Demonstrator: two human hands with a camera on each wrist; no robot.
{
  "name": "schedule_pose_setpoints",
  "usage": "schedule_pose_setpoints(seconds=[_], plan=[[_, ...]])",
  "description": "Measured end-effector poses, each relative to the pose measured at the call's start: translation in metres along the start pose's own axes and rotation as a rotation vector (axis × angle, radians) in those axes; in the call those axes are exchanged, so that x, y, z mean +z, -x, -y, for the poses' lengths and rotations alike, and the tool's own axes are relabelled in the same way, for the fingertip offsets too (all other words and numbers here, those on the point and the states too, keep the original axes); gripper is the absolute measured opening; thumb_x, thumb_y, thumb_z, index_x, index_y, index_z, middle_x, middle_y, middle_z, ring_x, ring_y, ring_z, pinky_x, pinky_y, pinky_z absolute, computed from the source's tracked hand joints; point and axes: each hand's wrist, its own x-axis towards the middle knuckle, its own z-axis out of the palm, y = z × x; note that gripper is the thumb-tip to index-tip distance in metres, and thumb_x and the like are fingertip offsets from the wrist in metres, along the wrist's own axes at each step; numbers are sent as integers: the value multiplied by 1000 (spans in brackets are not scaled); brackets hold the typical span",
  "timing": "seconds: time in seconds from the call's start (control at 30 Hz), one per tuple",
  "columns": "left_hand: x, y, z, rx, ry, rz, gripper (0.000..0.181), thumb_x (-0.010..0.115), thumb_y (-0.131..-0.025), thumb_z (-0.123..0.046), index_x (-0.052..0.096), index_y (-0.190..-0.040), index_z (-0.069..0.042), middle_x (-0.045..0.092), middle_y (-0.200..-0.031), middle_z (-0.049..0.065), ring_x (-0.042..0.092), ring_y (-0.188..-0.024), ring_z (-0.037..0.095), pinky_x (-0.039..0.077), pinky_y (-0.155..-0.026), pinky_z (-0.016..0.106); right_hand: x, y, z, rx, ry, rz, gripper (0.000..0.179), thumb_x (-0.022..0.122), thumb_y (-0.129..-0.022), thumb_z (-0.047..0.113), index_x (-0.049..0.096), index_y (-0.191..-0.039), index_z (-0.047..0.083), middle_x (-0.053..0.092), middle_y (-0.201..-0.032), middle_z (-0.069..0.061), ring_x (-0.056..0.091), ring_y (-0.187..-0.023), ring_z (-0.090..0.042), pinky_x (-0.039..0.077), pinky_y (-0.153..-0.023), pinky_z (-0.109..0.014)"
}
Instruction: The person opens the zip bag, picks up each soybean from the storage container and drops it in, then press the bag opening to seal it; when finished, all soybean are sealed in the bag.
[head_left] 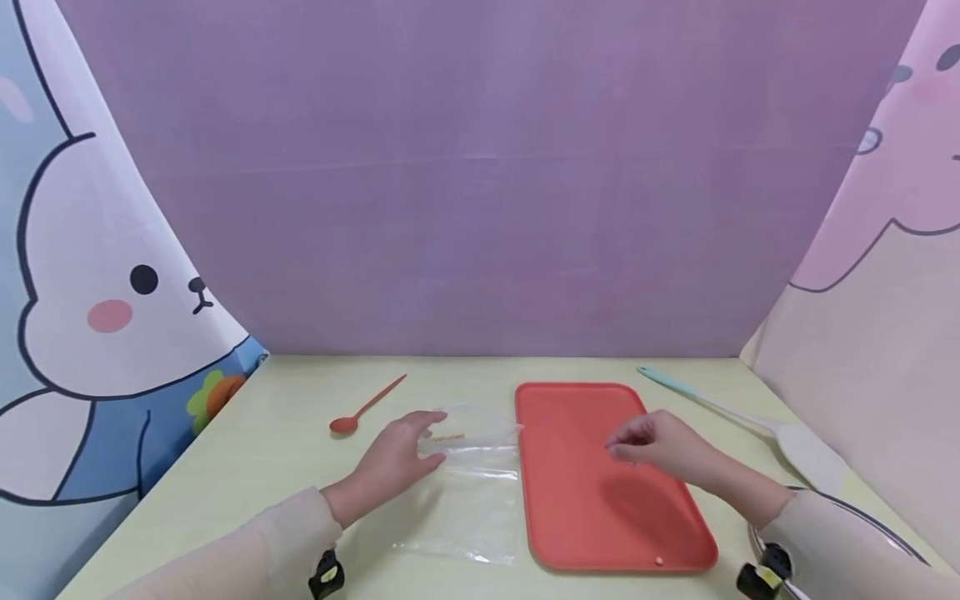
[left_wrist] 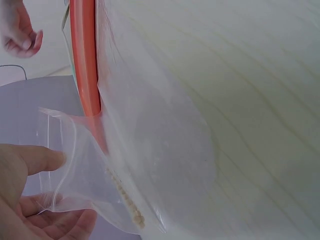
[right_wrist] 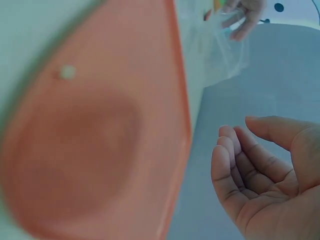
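Observation:
My left hand (head_left: 390, 458) grips the mouth of a clear zip bag (head_left: 472, 508), thumb on one side and fingers on the other. The bag's lower part lies on the table, against the left edge of a red tray (head_left: 577, 492). A row of small pale beans (left_wrist: 125, 197) shows inside the bag in the left wrist view. Above the tray hovers my right hand (head_left: 663, 450), its fingers loosely curved. Nothing shows between thumb and fingertips in the right wrist view (right_wrist: 270, 175). One small pale bean (head_left: 658, 561) lies near the tray's front edge.
A red spoon (head_left: 343, 426) lies at the back left. To the right of the tray is a turner (head_left: 806, 454) with a pale blue handle. A round dark-rimmed object (head_left: 862, 510) is partly hidden under my right sleeve. A purple backdrop (head_left: 495, 183) rises behind the table.

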Motion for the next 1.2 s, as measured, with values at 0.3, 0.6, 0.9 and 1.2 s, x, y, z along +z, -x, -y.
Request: schedule_pose_setpoints(seconds=[0.3, 0.6, 0.9, 1.2], plan=[[0, 0, -1, 12, 18, -14, 53, 80, -77, -9, 61, -127, -4, 64, -125, 13, 67, -97, 25, 57, -83, 40, 10, 34, -32, 39, -25, 55, 15, 73, -85, 18, 71, -86, 3, 66, -72, -2, 54, -62, -2, 48, -55, -20], [0, 2, -1, 5, 13, -17, 53, 80, -77, -10, 61, -126, -5, 64, -125, 12, 67, -97, 24, 57, -83, 40, 22, 53, -50, 36, -23, 127, 14, 76, -82, 17, 69, -79, 6, 61, -66, 4, 50, -58, 0, 43, -52, -18], [1, 4, 0, 4, 0, -17, 52, 80, -77, -9, 62, -125, -5, 65, -124, 12, 68, -97, 25, 56, -85, 41, 25, 57, -50, 43, -44, 177, 19, 81, -77, 20, 69, -80, 7, 64, -70, 3, 52, -63, -1, 44, -55, -18], [-1, 3, 0, 4, 1, -16, 53, 80, -77, -9, 61, -126, -5, 64, -125, 12, 67, -98, 26, 55, -88, 41, 26, 60, -48, 15, -21, 187, 16, 82, -75, 14, 69, -77, 6, 59, -67, 8, 49, -61, 1, 42, -53, -17]])
